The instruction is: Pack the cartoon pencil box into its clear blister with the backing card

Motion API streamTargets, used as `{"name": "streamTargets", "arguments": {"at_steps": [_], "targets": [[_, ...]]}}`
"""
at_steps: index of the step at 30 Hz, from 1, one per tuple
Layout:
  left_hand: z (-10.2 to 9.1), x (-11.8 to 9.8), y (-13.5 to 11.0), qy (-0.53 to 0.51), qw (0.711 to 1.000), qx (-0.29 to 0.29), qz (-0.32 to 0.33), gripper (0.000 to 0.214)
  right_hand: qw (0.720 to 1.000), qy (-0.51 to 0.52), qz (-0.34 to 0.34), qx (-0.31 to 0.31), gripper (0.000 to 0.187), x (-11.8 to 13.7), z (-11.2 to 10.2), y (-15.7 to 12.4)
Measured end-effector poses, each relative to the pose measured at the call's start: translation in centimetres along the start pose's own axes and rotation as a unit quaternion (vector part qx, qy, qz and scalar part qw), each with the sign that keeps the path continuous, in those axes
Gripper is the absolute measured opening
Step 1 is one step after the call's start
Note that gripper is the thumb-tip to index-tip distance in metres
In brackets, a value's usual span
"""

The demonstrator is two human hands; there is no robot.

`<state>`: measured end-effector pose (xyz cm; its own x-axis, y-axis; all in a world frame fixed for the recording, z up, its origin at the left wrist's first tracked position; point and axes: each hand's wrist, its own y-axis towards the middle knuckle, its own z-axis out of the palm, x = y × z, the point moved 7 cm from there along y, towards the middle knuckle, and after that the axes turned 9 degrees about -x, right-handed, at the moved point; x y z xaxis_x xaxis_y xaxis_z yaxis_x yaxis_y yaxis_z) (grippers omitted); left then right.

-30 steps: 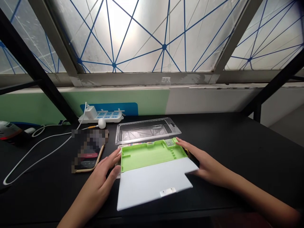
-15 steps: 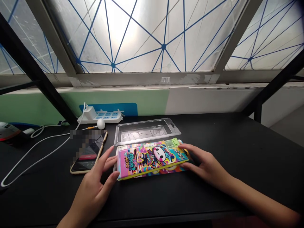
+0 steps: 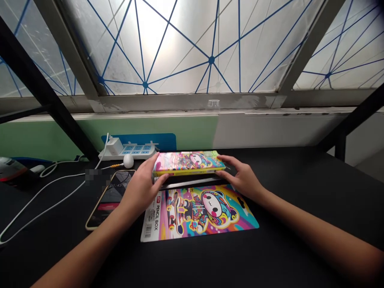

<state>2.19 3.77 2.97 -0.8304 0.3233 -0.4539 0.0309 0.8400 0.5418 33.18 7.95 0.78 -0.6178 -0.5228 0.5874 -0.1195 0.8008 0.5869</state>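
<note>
A colourful pencil box (image 3: 189, 162) with a cartoon character and a yellow edge is held between my two hands, above the clear plastic tray (image 3: 192, 183), which it mostly hides. My left hand (image 3: 147, 180) grips its left end, thumb at the front edge. At its right end, my right hand (image 3: 240, 174) pinches the corner between thumb and fingers. Nearer to me, a printed card (image 3: 201, 212) marked "PENCIL BOX" lies flat on the black desk, its picture matching the box. Whether the box touches the tray I cannot tell.
Left of my left hand lies a phone (image 3: 109, 200), partly behind my forearm. A white power strip (image 3: 135, 151) with a plug stands against the wall, and a white cable (image 3: 39, 204) loops across the desk (image 3: 300, 200). Black metal posts (image 3: 57, 104) rise at both sides.
Both hands have lifted the pencil box off the printed card and carried it away from me, over the plastic tray. The whole card now shows.
</note>
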Motion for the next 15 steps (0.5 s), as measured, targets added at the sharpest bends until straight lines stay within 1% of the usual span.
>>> {"name": "streamTargets", "arguments": {"at_steps": [2,4,9,10,12,15], "targets": [[0.9,1.0,-0.9,0.028,0.999,0.025,0.002,0.065,0.999,-0.027,-0.007,0.022,0.049,-0.5,0.6,-0.6],[1.2,1.7,-1.5,0.064,0.997,0.04,0.005,0.061,0.998,-0.05,-0.021,0.033,0.048,-0.5,0.8,-1.0],[1.0,1.6,-1.3,0.149,0.985,0.064,0.051,0.056,0.988,-0.106,-0.075,0.084,0.036,0.1,1.5,-1.4],[1.0,1.5,-1.3,0.158,0.983,0.067,0.059,0.056,0.985,-0.121,-0.086,0.084,0.035,0.4,1.4,-1.4],[1.1,1.1,-1.3,0.161,0.981,0.066,0.08,0.057,0.981,-0.139,-0.12,0.062,0.03,1.4,1.0,-1.6],[1.3,-0.5,-1.7,0.141,0.981,0.052,0.126,0.061,0.972,-0.11,-0.208,0.02,0.021,4.6,0.2,-2.5]]}}
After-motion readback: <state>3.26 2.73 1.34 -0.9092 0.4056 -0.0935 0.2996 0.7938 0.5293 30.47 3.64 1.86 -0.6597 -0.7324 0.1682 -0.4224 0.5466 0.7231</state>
